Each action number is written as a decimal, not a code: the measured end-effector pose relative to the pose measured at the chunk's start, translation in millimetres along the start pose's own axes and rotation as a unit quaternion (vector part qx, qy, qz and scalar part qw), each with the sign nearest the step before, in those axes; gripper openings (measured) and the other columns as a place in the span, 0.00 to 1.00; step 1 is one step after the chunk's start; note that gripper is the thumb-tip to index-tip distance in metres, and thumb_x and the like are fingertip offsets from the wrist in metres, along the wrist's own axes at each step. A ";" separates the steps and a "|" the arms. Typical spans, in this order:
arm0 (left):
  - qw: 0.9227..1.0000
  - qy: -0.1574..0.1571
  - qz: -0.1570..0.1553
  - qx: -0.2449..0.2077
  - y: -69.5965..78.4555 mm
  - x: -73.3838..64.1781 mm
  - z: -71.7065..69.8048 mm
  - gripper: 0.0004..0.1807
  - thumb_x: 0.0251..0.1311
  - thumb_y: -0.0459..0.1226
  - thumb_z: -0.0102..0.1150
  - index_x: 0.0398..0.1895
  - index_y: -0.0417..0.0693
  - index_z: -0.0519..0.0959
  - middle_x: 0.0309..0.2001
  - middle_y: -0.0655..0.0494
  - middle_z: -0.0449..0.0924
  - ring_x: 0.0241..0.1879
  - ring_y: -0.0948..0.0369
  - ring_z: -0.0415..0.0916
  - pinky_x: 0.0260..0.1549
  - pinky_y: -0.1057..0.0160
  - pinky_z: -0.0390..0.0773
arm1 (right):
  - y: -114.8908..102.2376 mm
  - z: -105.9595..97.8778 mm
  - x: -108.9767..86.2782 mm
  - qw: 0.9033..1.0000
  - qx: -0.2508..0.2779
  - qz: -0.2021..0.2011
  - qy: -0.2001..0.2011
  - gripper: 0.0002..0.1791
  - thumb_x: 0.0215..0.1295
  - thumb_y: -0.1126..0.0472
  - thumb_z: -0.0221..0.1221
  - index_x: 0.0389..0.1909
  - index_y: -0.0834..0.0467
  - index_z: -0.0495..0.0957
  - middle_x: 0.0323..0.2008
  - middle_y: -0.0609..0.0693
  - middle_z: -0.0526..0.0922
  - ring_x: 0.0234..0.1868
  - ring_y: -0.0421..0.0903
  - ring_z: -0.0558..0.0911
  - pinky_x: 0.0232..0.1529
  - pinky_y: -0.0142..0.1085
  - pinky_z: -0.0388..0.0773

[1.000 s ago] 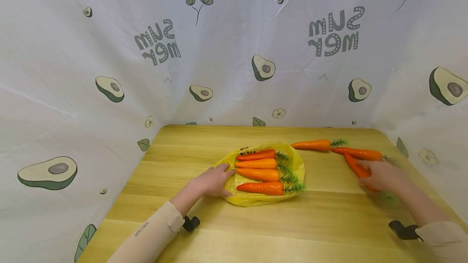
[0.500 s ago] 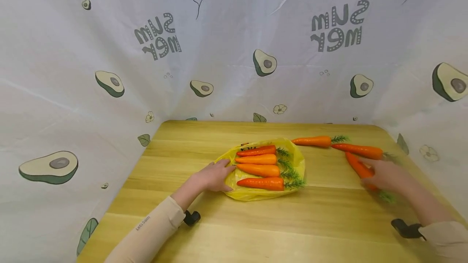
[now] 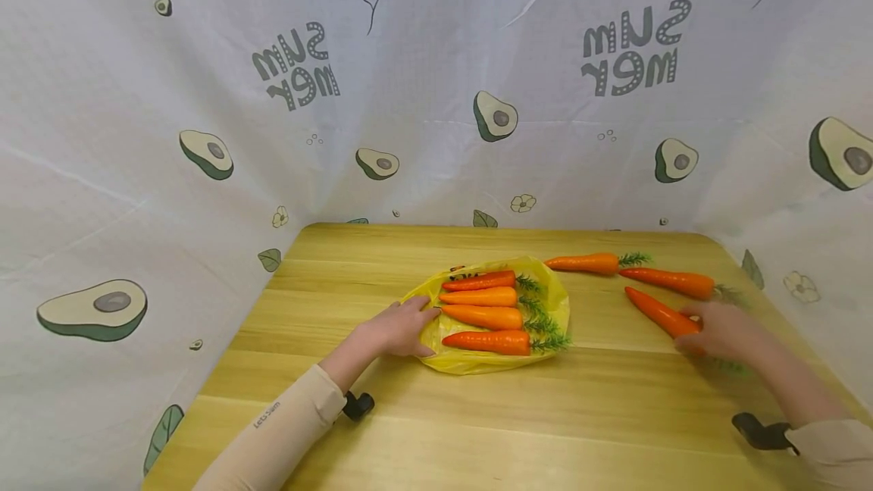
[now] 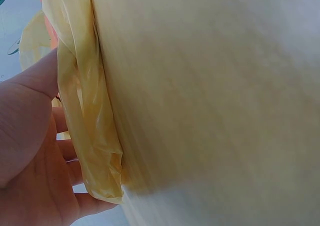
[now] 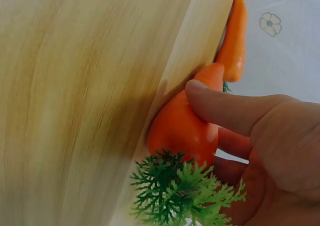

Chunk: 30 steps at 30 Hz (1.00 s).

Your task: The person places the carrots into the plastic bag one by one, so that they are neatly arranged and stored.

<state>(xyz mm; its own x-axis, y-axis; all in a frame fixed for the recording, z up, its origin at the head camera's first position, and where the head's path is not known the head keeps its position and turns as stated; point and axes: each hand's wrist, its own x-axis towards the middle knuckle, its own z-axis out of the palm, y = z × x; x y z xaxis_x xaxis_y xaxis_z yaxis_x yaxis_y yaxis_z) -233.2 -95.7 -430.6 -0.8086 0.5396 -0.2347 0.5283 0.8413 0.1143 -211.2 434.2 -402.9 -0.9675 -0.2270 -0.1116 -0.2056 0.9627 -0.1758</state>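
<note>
My left hand (image 3: 402,328) rests on the left edge of a yellow plastic bag (image 3: 464,364), fingers spread over the rim. In the left wrist view the crumpled bag edge (image 4: 87,101) runs across the fingers. On the bag several orange carrots (image 3: 486,342) lie side by side, green tops to the right. At the table's right side my right hand (image 3: 726,332) grips a carrot (image 3: 658,311) near its thick end, tip pointing up and left. The right wrist view has the thumb across this carrot (image 5: 182,128), with its leafy green top (image 5: 187,191) below.
Two more carrots, one (image 3: 586,264) by the bag's upper right and another (image 3: 671,281) further right, lie near the back of the wooden table (image 3: 477,430). A white printed curtain (image 3: 423,82) hangs behind and along both sides.
The right hand's carrot has shifted slightly left, its tip now apart from the carrot behind it. The left hand stays on the bag. The head view has tilted a little downward.
</note>
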 end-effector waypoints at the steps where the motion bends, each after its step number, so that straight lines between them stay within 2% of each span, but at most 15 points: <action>1: 1.000 0.000 0.000 0.000 0.1 0.1 0.0 0.47 0.60 0.60 0.65 0.78 0.52 0.62 0.78 0.45 0.54 0.77 0.50 0.54 0.72 0.41 0.61 | -0.3 0.0 0.1 1.000 -0.002 -0.003 0.003 0.37 0.52 0.48 0.73 0.52 0.74 0.77 0.36 0.64 0.83 0.32 0.55 0.78 0.34 0.51 0.78; 6: 1.000 -0.001 0.000 0.004 0.6 0.7 -0.1 0.47 0.60 0.60 0.65 0.78 0.52 0.62 0.78 0.45 0.54 0.77 0.50 0.54 0.72 0.41 0.61 | -3.0 -0.1 0.7 1.000 0.004 -0.006 0.009 0.37 0.53 0.51 0.72 0.54 0.76 0.76 0.29 0.56 0.80 0.29 0.50 0.74 0.29 0.43 0.73; 8: 1.000 0.000 0.000 0.006 0.8 0.8 0.0 0.47 0.60 0.60 0.65 0.77 0.52 0.62 0.78 0.45 0.55 0.77 0.50 0.54 0.71 0.41 0.62 | -5.5 -0.3 0.7 1.000 0.008 -0.005 0.012 0.36 0.53 0.53 0.71 0.55 0.75 0.76 0.27 0.51 0.77 0.27 0.48 0.71 0.27 0.39 0.67; 11: 1.000 0.001 0.000 0.008 0.9 1.3 0.4 0.46 0.59 0.60 0.65 0.77 0.52 0.62 0.78 0.45 0.55 0.77 0.50 0.55 0.71 0.41 0.62 | -11.1 -1.2 1.8 1.000 0.010 -0.016 0.024 0.30 0.51 0.55 0.71 0.52 0.70 0.80 0.25 0.48 0.74 0.26 0.46 0.70 0.26 0.37 0.64; 13: 1.000 0.001 0.000 0.010 1.0 1.6 0.5 0.46 0.59 0.60 0.65 0.77 0.52 0.63 0.78 0.45 0.55 0.77 0.50 0.55 0.71 0.41 0.63 | -15.2 -2.4 3.1 0.999 0.006 -0.025 0.032 0.26 0.51 0.56 0.71 0.49 0.67 0.82 0.24 0.47 0.74 0.25 0.46 0.70 0.26 0.37 0.65; 15: 1.000 0.000 0.000 0.012 1.2 1.6 0.4 0.46 0.60 0.60 0.65 0.77 0.52 0.63 0.78 0.45 0.55 0.77 0.50 0.55 0.71 0.41 0.63 | -19.3 -4.1 4.5 0.998 0.002 -0.041 0.042 0.20 0.53 0.57 0.71 0.45 0.64 0.84 0.26 0.49 0.78 0.25 0.47 0.73 0.26 0.40 0.70; 17: 1.000 0.000 0.000 0.012 1.5 1.3 0.2 0.46 0.60 0.60 0.65 0.77 0.52 0.63 0.78 0.45 0.55 0.77 0.51 0.55 0.71 0.41 0.63 | -23.6 -7.1 5.1 0.998 0.000 -0.047 0.051 0.19 0.54 0.58 0.71 0.44 0.64 0.84 0.29 0.53 0.82 0.26 0.50 0.77 0.27 0.45 0.75; 20: 1.000 -0.001 0.000 0.010 1.8 0.8 -0.2 0.46 0.60 0.60 0.65 0.77 0.52 0.63 0.78 0.45 0.55 0.77 0.51 0.55 0.71 0.41 0.63 | -30.8 -11.8 5.9 0.996 -0.005 -0.054 0.064 0.21 0.54 0.58 0.73 0.45 0.67 0.84 0.35 0.61 0.86 0.30 0.54 0.82 0.30 0.51 0.79; 23: 1.000 -0.002 0.000 0.008 1.7 0.7 -0.4 0.46 0.60 0.60 0.65 0.77 0.52 0.63 0.78 0.45 0.55 0.77 0.50 0.55 0.71 0.40 0.62 | -38.6 -16.0 7.1 0.997 -0.005 -0.047 0.062 0.25 0.54 0.58 0.73 0.50 0.68 0.83 0.34 0.58 0.85 0.29 0.51 0.79 0.28 0.45 0.75; 27: 1.000 -0.002 0.001 0.009 0.9 0.9 -0.2 0.46 0.60 0.60 0.65 0.77 0.52 0.63 0.78 0.45 0.55 0.77 0.50 0.55 0.71 0.40 0.62 | -49.7 -21.8 9.3 0.997 -0.009 -0.043 0.059 0.28 0.55 0.58 0.72 0.55 0.69 0.79 0.30 0.51 0.80 0.28 0.48 0.72 0.28 0.38 0.66; 30: 1.000 0.000 0.003 0.006 0.5 0.8 0.0 0.45 0.60 0.59 0.65 0.77 0.52 0.63 0.78 0.45 0.56 0.77 0.50 0.55 0.71 0.40 0.62 | -59.5 -27.7 10.1 0.996 -0.016 -0.051 0.066 0.30 0.56 0.58 0.71 0.57 0.70 0.78 0.31 0.52 0.82 0.28 0.48 0.73 0.28 0.38 0.66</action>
<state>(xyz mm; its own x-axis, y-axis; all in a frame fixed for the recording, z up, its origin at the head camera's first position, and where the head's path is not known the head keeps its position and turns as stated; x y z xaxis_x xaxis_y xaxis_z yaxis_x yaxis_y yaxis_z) -233.6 -94.8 -430.7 -0.8057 0.5441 -0.2340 0.5359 0.8380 0.1033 -212.8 378.7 -366.5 -0.9521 -0.3037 0.0354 -0.3056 0.9405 -0.1484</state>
